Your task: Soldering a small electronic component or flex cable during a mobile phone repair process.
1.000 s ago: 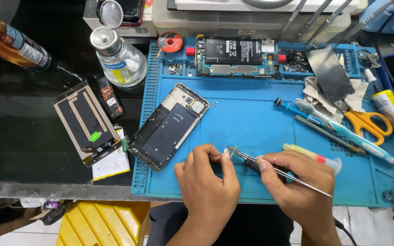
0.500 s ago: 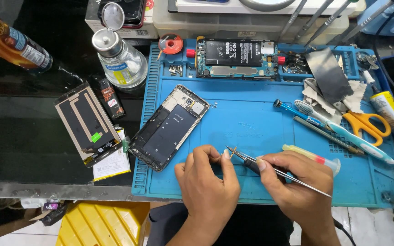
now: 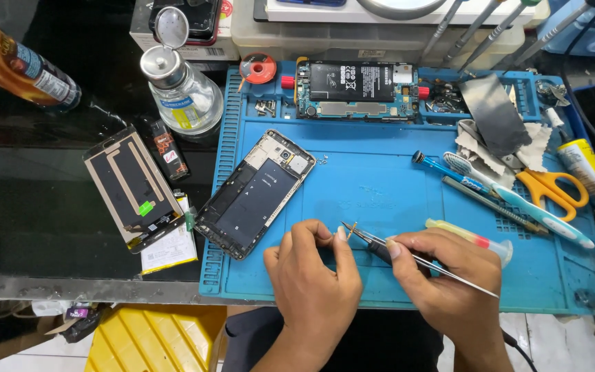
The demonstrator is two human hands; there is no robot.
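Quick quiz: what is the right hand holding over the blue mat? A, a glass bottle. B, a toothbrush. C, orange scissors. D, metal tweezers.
D: the right hand pinches slim metal tweezers, tips beside the left hand, while the orange scissors lie untouched on the blue mat.

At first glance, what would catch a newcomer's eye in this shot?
Most striking is the blue work mat, with an opened phone frame lying at an angle on its left part. At the near edge, the right hand holds metal tweezers whose tips pinch a tiny part beside the left hand. A circuit board with battery sits at the mat's far edge, and orange scissors lie on the right.
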